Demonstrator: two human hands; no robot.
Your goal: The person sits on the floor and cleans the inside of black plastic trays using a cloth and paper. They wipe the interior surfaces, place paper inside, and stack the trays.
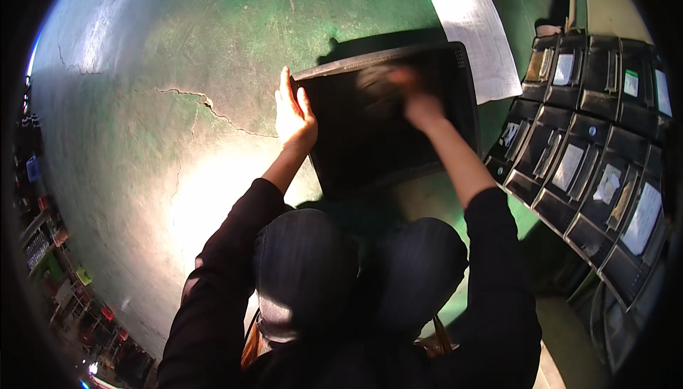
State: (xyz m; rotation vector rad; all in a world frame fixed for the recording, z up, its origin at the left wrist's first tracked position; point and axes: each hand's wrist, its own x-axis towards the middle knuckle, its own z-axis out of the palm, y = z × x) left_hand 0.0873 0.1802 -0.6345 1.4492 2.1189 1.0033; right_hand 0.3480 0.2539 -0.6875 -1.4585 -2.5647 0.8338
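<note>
A shallow black plastic tray (384, 147) with a raised rim is in front of my knees, its inside facing me. My left hand (295, 119) holds the tray's left edge near the far corner, with the fingers along the outer side and the thumb by the rim. Over the tray's inside is my right hand (425, 110), smeared by motion. A brownish blur lies just ahead of its fingers; whether that is something held cannot be made out.
Beyond the tray's far right corner a white printed sheet (480, 48) lies on the cracked green floor (213, 40). Stacked black bins (569, 154) with paper labels stand along the right. Cluttered small items (78, 296) line the far left edge. My bent knees (306, 268) are close to the tray.
</note>
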